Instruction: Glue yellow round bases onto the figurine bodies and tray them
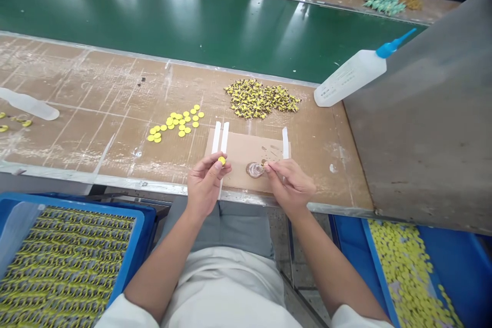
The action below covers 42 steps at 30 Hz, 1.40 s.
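A light pinch at the rim seems best for the small, round yellow disc [222,160], leaving its upper face uncovered and level. The tiny piece [264,164] probably calls for a fingertip grip too, kept low at the edge of the clear, glossy puddle [254,169] so that the skin stays out of it. Steady wrists near the front edge of the brown, cardboard-covered desk [323,159] should help with such small parts.

The left hand [202,187] is narrow, thumb and fingers closed on the disc above the left side of the plain cardboard sheet [240,143], by the white tape strips [217,138]. The right hand [292,184] is also narrow, its thumb and finger pinching the tiny piece just beside the puddle; what that piece is, I cannot tell.
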Motion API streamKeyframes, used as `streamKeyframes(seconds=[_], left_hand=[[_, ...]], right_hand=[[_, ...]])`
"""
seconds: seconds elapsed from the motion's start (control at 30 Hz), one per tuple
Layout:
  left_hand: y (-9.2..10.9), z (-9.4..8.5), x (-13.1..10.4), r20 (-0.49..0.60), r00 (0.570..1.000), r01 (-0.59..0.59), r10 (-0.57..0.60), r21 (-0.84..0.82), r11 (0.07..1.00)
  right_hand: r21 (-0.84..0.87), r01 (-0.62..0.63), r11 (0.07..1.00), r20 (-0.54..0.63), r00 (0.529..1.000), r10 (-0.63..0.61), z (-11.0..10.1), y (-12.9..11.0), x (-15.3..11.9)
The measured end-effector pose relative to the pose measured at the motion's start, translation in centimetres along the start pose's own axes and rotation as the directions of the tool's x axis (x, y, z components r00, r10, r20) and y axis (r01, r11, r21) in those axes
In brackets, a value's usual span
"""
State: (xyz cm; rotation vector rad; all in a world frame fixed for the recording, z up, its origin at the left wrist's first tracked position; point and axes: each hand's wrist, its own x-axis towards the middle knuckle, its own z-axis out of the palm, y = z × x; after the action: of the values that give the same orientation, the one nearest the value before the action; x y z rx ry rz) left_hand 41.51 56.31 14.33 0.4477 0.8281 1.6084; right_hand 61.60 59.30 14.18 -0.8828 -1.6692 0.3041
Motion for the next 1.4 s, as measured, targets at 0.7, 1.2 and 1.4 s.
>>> streamKeyframes(seconds=[0.7,1.2,1.4], left_hand=[[0.3,0.2,-0.1,-0.026,1.000,0.018,-0.017,0.038,0.999],[0.5,0.4,-0.1,-0.037,0.999,0.031,-0.030,0.041,0.999],[0.6,0.3,-0.1,-0.022,0.999,0.032,-0.031,0.020,0.999]], right_hand=[[-0.119,0.070,0.990,0.036,0.997,-0.066,-0.9,-0.5,0.5],[-0.083,0.037,0.996,0.071,0.997,-0.031,-0.6,0.0,0.4],[-0.038,-0.037,0.999,0.006,0.999,0.038,-0.7,-0.2,0.2]])
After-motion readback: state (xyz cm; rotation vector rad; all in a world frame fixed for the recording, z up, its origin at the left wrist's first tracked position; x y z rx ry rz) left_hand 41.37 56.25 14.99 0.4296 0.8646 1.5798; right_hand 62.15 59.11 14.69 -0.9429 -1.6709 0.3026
